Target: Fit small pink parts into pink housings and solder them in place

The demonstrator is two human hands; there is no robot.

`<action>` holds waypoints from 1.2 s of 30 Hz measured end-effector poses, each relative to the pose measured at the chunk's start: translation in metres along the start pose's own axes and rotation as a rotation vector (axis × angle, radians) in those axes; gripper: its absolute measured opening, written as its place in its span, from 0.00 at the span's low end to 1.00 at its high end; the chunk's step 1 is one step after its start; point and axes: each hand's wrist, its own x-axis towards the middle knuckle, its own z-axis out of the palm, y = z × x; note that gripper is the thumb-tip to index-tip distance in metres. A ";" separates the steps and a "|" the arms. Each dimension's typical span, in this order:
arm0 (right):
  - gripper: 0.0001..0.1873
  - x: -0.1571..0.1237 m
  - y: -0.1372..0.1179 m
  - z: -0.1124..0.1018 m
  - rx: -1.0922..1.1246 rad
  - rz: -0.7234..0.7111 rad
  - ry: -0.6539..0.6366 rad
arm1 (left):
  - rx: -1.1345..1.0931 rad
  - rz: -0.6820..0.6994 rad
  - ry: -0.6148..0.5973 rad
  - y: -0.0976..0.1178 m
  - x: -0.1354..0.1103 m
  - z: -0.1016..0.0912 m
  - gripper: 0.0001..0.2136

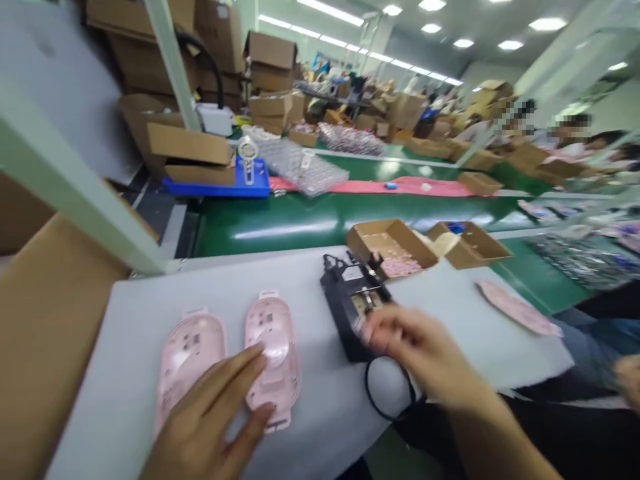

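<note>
Two pink plastic shells lie open side up on the white work surface: a left one (193, 357), partly covered by my hand, and a right one (273, 333). My left hand (215, 410) is open, its stretched fingers reaching over the right shell and seeming to touch its edge. In front of a black box-shaped machine (345, 300) with a metal mechanism, my right hand (415, 347) is closed in a pinch. Something small and pale seems to be at its fingertips, but motion blur hides what it is. A black cable (370, 393) loops below the machine.
Behind the machine stands a cardboard box (393, 243) of small pink parts, beside another box (473, 247). A pink piece (520, 307) lies at the right. Beyond runs a green conveyor (280, 223). A slanted post (85, 173) rises at left. Another person's hand (629, 377) shows far right.
</note>
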 end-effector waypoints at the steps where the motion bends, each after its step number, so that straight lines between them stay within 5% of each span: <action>1: 0.13 -0.016 -0.015 0.026 0.159 -0.034 -0.123 | -0.058 0.007 0.004 0.008 0.009 0.000 0.22; 5: 0.18 -0.031 -0.047 0.108 0.633 0.049 -0.185 | -0.329 -0.016 -0.065 0.015 0.030 0.003 0.11; 9: 0.13 -0.004 -0.031 0.138 0.344 0.038 -0.059 | -0.207 -0.169 -0.099 -0.015 0.035 -0.005 0.07; 13: 0.16 0.009 -0.006 0.152 -0.003 0.011 0.069 | -0.056 -0.373 -0.363 -0.050 0.060 -0.007 0.08; 19: 0.15 0.002 0.008 0.166 0.000 0.030 0.045 | -0.045 -0.282 -0.696 -0.074 0.100 0.020 0.13; 28: 0.12 0.004 0.012 0.159 0.016 0.047 -0.016 | -0.002 -0.228 -0.849 -0.087 0.123 0.039 0.08; 33: 0.11 0.004 0.010 0.158 -0.001 0.045 -0.039 | -0.036 -0.232 -0.810 -0.088 0.123 0.045 0.06; 36: 0.10 0.004 0.010 0.158 -0.018 0.033 -0.056 | -0.066 -0.364 -0.681 -0.086 0.119 0.048 0.10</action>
